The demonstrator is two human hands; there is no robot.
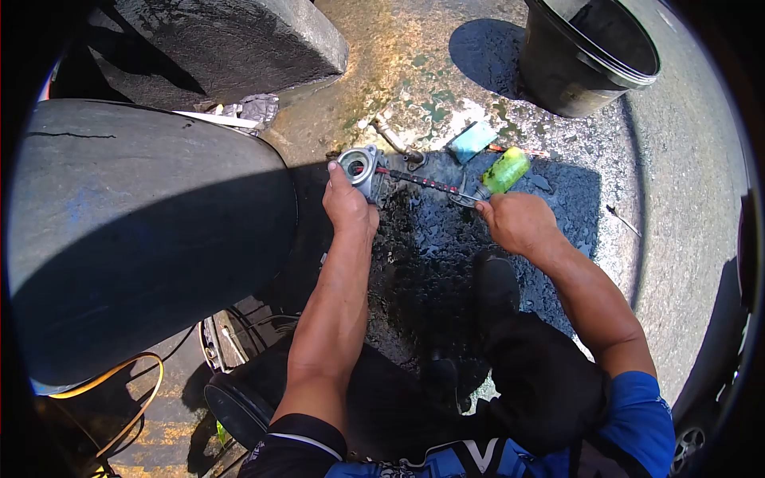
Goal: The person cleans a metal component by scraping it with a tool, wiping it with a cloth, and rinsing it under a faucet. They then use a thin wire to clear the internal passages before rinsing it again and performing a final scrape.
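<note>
One stretch of rough, partly wet ground [693, 199] lies under everything. A large, dark rounded body [151, 239] fills the left side, with a grey block [247, 48] beyond it. A dark bucket [562, 72] stands upright at the far right. The right hand [522, 223] has its thumb and fingers pinched on the near end of a slim dark rod with red marks [430, 183]. The left hand [348, 205] is closed around a metal housing [372, 180], thumb against its round rim. The housing is held above the wet patch, and the rod runs from its opening across to the right hand. A bent metal pipe [392, 137] lies just beyond the housing. A yellow-green bottle [505, 170] lies just past the right hand; whether they touch, I cannot tell. Near the bottle is a light-blue block [472, 142], smaller still.
</note>
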